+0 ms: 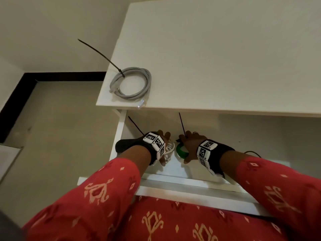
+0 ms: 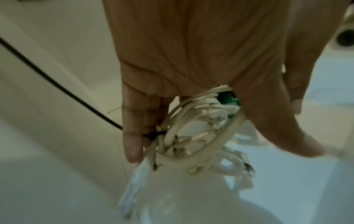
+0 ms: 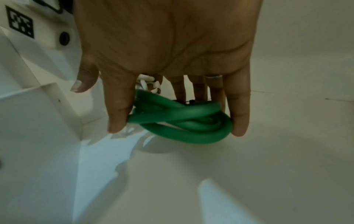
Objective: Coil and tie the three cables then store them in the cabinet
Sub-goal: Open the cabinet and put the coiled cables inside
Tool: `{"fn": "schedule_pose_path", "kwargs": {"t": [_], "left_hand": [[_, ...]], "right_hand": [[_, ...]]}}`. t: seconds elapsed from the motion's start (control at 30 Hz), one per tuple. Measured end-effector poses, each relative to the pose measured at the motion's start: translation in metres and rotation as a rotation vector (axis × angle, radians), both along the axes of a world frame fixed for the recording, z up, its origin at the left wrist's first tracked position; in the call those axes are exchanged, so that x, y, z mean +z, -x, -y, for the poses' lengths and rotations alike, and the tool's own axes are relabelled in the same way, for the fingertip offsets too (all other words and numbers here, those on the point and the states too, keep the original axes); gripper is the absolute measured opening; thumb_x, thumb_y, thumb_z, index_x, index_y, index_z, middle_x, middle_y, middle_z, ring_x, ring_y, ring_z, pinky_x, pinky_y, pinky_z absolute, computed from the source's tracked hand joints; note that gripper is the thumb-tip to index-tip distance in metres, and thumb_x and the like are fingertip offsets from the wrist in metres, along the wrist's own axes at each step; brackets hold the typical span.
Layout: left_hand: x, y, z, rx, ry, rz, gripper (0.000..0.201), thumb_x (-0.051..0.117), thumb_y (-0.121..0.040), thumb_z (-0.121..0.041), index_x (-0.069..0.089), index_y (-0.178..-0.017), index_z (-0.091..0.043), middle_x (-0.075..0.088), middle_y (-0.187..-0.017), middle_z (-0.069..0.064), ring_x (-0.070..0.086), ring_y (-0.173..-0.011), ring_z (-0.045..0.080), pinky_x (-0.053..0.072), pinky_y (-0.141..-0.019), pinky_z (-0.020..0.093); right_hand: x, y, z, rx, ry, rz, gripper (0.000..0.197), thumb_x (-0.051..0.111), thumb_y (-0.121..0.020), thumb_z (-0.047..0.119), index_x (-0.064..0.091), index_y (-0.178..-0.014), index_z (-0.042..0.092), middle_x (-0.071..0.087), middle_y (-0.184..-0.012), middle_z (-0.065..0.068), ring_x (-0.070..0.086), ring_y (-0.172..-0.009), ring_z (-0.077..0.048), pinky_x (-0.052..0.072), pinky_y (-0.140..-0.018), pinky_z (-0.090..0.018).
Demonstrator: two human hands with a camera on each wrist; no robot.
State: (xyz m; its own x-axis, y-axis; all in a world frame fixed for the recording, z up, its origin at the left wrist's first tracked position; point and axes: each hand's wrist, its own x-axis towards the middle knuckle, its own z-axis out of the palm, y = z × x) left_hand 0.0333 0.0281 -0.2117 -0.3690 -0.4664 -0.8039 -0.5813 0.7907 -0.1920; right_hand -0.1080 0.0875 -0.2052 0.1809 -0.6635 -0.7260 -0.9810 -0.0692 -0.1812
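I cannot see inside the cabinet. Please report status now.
Left hand holds white cable, right hand holds green cable, both inside cabinet. Grey cable on top. Nothing blocking.

I am reaching both arms forward into the lower middle of the frame, wrists side by side. My left hand (image 1: 162, 145) is curling its fingers (image 2: 132, 136) round a coil, and my right hand (image 1: 190, 146) is gripping another between thumb and fingers (image 3: 239, 106), palm facing down

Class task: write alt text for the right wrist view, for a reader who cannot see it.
A right hand seen from behind the palm holds a coiled green cable between its fingers, just above a pale cabinet surface. A bit of white cable shows behind it.
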Motion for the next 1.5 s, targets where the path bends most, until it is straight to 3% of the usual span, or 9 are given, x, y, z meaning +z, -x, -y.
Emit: {"fn": "schedule_pose_path", "kwargs": {"t": [0.27, 0.37, 0.43, 0.6, 0.77, 0.93, 1.1, 1.33, 1.5], "left_hand": [[-0.021, -0.001, 0.003, 0.015, -0.013, 0.034, 0.104, 0.081, -0.052, -0.051, 0.035, -0.138, -0.013, 0.039, -0.141, 0.014, 0.038, -0.127, 0.033, 0.044, -0.098, 0.044], [-0.023, 0.000, -0.001, 0.080, -0.031, -0.026, 0.137, 0.078, -0.051, -0.060, -0.009, -0.146, -0.013, 0.024, -0.146, 0.018, 0.030, -0.132, 0.036, 0.033, -0.105, 0.045], [-0.023, 0.002, -0.007, 0.088, -0.008, -0.071, 0.140, 0.070, -0.054, -0.068, -0.022, -0.142, -0.011, 0.021, -0.147, 0.020, 0.028, -0.132, 0.036, 0.029, -0.108, 0.045], [-0.022, 0.007, -0.010, 0.159, -0.015, -0.120, 0.137, 0.068, -0.057, -0.068, -0.025, -0.141, -0.012, -0.003, -0.155, 0.021, 0.018, -0.139, 0.040, 0.027, -0.110, 0.050], [-0.019, 0.006, -0.006, 0.184, -0.029, -0.083, 0.143, 0.080, -0.057, -0.051, -0.031, -0.136, -0.008, -0.005, -0.153, 0.027, 0.027, -0.137, 0.040, 0.038, -0.106, 0.049], [-0.001, 0.006, -0.005, 0.100, -0.006, -0.149, 0.122, 0.075, -0.067, -0.040, -0.013, -0.143, -0.003, 0.022, -0.150, 0.025, 0.037, -0.132, 0.036, 0.043, -0.102, 0.044], [0.040, 0.008, -0.005, 0.008, 0.077, -0.288, 0.079, 0.069, -0.072, -0.046, 0.038, -0.130, -0.003, 0.056, -0.123, 0.016, 0.057, -0.108, 0.032, 0.049, -0.084, 0.037], [0.101, 0.009, -0.010, 0.023, 0.188, -0.397, 0.047, 0.062, -0.079, -0.030, 0.048, -0.117, -0.006, 0.062, -0.110, 0.016, 0.062, -0.097, 0.032, 0.051, -0.080, 0.036], [0.135, 0.006, -0.011, 0.116, 0.188, -0.425, 0.055, 0.071, -0.073, -0.040, 0.048, -0.116, -0.012, 0.063, -0.108, 0.011, 0.061, -0.097, 0.029, 0.049, -0.078, 0.035]], "right_hand": [[-0.021, 0.001, -0.008, -0.051, -0.017, -0.009, 0.108, 0.079, -0.061, 0.046, 0.016, -0.143, 0.015, 0.030, -0.141, -0.016, 0.035, -0.126, -0.036, 0.041, -0.097, -0.046], [-0.024, 0.002, -0.010, -0.054, -0.011, -0.009, 0.110, 0.080, -0.059, 0.047, 0.016, -0.143, 0.015, 0.029, -0.141, -0.016, 0.034, -0.126, -0.036, 0.041, -0.097, -0.047], [-0.025, 0.001, -0.012, -0.053, 0.011, -0.015, 0.112, 0.080, -0.057, 0.050, 0.016, -0.143, 0.016, 0.030, -0.141, -0.016, 0.035, -0.126, -0.035, 0.040, -0.098, -0.045], [-0.025, 0.001, -0.011, -0.055, 0.018, -0.031, 0.112, 0.076, -0.057, 0.059, 0.017, -0.142, 0.018, 0.030, -0.141, -0.017, 0.035, -0.125, -0.036, 0.040, -0.098, -0.046], [-0.017, 0.001, -0.005, -0.079, 0.031, -0.094, 0.103, 0.066, -0.063, 0.066, 0.016, -0.142, 0.021, 0.037, -0.134, -0.015, 0.039, -0.122, -0.035, 0.039, -0.097, -0.051], [0.013, 0.006, 0.005, -0.034, 0.094, -0.119, 0.084, 0.059, -0.077, 0.057, 0.022, -0.139, 0.014, 0.042, -0.131, -0.017, 0.044, -0.119, -0.034, 0.037, -0.097, -0.045], [0.061, 0.005, 0.005, 0.065, 0.091, -0.090, 0.057, 0.052, -0.089, 0.040, 0.034, -0.134, 0.010, 0.048, -0.128, -0.018, 0.049, -0.115, -0.034, 0.043, -0.092, -0.037], [0.142, -0.009, -0.005, 0.078, 0.109, -0.070, 0.044, 0.053, -0.090, 0.027, 0.042, -0.129, 0.010, 0.053, -0.128, -0.014, 0.050, -0.117, -0.030, 0.042, -0.092, -0.034], [0.203, -0.022, 0.007, -0.040, 0.282, 0.011, 0.030, 0.061, -0.085, 0.021, 0.058, -0.113, 0.013, 0.062, -0.119, -0.010, 0.055, -0.110, -0.026, 0.043, -0.088, -0.031]]}}
